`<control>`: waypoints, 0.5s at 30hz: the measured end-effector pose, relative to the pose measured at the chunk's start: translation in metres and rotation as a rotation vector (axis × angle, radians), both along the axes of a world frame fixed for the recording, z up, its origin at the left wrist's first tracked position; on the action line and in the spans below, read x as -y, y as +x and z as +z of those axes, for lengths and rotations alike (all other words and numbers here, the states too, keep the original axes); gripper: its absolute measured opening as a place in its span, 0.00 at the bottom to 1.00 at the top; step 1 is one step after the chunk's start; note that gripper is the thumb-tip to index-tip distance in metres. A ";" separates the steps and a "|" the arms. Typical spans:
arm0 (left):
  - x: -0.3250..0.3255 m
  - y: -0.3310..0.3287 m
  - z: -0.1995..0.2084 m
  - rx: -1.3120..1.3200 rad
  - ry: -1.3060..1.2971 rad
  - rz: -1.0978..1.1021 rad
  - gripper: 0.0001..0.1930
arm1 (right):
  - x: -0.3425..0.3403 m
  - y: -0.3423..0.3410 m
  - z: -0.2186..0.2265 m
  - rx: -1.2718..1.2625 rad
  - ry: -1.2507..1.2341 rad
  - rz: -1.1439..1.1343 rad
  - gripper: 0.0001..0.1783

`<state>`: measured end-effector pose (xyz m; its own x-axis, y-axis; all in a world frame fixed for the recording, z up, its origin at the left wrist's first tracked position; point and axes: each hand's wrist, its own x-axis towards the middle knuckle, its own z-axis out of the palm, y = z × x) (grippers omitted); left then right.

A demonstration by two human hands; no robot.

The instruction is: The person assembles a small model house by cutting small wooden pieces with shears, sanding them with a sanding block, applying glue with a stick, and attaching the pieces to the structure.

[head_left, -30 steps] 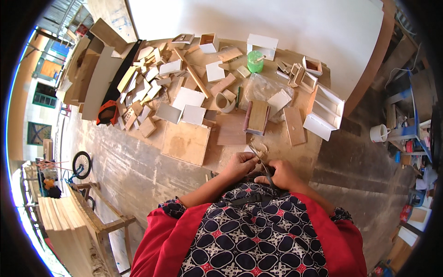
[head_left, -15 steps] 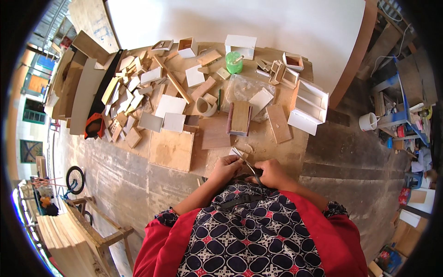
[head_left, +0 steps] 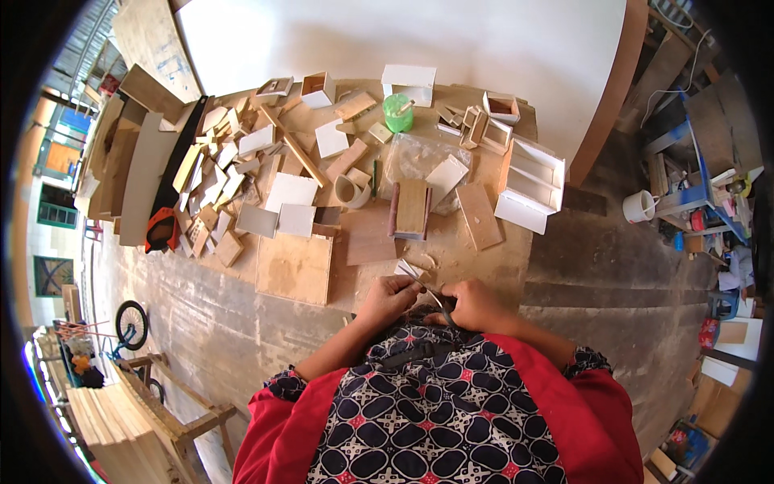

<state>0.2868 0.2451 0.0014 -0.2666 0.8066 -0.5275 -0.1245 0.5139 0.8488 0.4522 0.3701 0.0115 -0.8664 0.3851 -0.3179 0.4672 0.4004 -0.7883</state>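
My left hand (head_left: 389, 298) is closed, its thumb and fingers pinched on a slender strip (head_left: 435, 298), pale toward its far end and dark and curved at its near end. My right hand (head_left: 472, 305) is closed round the near end of that same strip, close to my apron. The right fingertips are partly hidden and blurred. Just beyond the left fingertips, a small white piece (head_left: 409, 269) lies at the table's front edge. Past it is a wooden block with dark reddish sides (head_left: 411, 210), resting near a flat brown board (head_left: 372, 237).
Wood offcuts (head_left: 211, 179) are heaped at the table's left, beside an orange-and-black handsaw (head_left: 163, 229). A green container (head_left: 397, 113) stands at the back. On the right is a white compartmented box (head_left: 532, 181); a cardboard-coloured ring (head_left: 351, 192) sits mid-table.
The table and its contents have shifted slightly left in the picture. Both hands stay close together on the strip, with only small movements.
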 end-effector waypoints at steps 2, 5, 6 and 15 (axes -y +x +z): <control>0.001 0.004 0.000 0.015 -0.001 0.026 0.13 | 0.000 0.002 -0.003 -0.026 -0.006 -0.004 0.27; 0.002 0.005 -0.007 0.035 0.009 0.046 0.12 | -0.001 0.002 -0.007 -0.082 -0.003 -0.003 0.25; 0.002 0.005 -0.007 0.076 -0.010 0.066 0.12 | -0.002 0.002 -0.008 -0.094 0.008 0.010 0.25; -0.001 -0.002 0.001 0.222 -0.038 0.119 0.12 | -0.015 -0.003 -0.004 0.048 -0.049 0.088 0.32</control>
